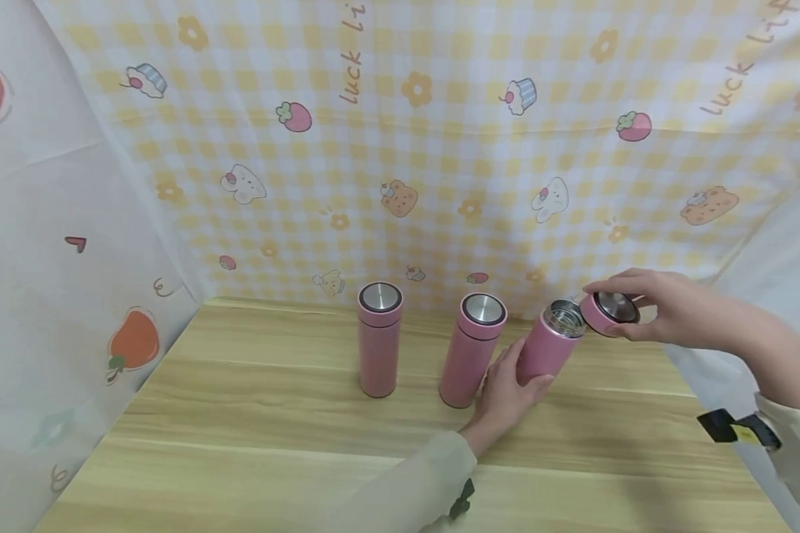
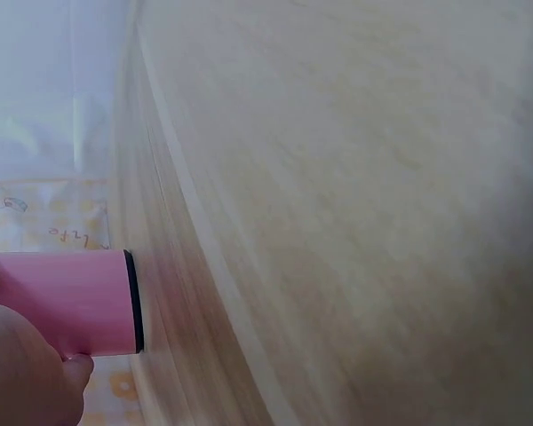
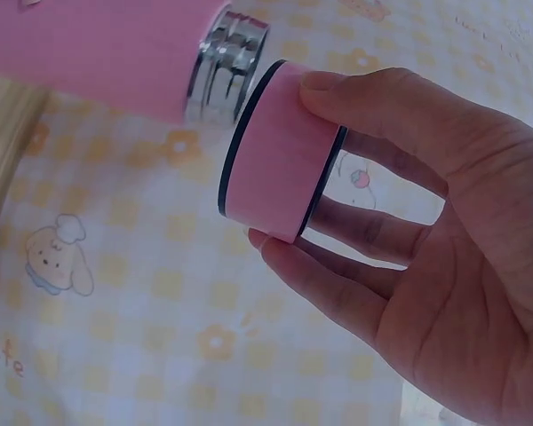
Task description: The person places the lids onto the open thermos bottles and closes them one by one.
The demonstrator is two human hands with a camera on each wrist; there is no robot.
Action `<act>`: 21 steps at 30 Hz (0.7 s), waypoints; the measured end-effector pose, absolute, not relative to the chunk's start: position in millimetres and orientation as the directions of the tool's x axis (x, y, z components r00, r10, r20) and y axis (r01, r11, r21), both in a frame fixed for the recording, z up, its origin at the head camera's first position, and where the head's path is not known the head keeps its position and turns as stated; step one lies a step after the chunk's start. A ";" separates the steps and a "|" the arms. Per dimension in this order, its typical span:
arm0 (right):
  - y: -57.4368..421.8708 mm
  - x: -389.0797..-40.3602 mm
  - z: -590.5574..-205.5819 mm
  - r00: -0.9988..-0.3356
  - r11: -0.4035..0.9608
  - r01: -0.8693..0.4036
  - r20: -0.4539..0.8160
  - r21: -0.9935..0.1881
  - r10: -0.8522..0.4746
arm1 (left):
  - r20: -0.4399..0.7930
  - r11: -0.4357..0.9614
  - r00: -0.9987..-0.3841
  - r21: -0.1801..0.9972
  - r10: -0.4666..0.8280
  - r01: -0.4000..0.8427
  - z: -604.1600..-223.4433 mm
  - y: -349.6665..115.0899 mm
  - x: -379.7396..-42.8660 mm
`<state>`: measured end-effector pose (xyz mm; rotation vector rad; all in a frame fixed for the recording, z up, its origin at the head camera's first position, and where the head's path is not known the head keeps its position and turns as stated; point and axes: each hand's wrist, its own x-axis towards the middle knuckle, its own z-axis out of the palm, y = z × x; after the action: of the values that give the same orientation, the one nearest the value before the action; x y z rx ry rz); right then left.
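My left hand [image 1: 507, 392] grips the pink thermos bottle [image 1: 548, 348] at the right around its body. Its mouth is uncovered, showing a shiny metal neck [image 3: 226, 67]. In the left wrist view, the dark base rim of this thermos bottle [image 2: 80, 297] is right at the tabletop. Between thumb and fingers, my right hand [image 1: 667, 307] pinches the pink lid [image 3: 280, 155], which has a silver top and dark rims. The lid is tilted beside the bottle's mouth; in the right wrist view a narrow gap shows between lid and neck.
Two lidded pink thermos bottles stand to the left: one bottle [image 1: 468, 359] close beside my left hand, another bottle [image 1: 378, 348] farther left. All are on a wood-grain table [image 1: 253, 422]. A yellow checked cloth [image 1: 347, 163] hangs behind, and white cloth [image 1: 60, 296] hangs at the left side.
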<state>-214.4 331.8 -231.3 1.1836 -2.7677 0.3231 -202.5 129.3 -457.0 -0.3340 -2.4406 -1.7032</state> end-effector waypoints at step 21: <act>288.4 -233.8 -221.1 -0.704 0.685 -0.690 -0.004 -0.234 -0.710 | 0.247 0.356 -0.963 0.895 0.104 0.268 -457.6 129.6 -201.9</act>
<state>-233.8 288.4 -221.1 1.2374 -2.9698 0.3492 -201.9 129.6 -457.6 -0.3404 -2.4623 -1.6694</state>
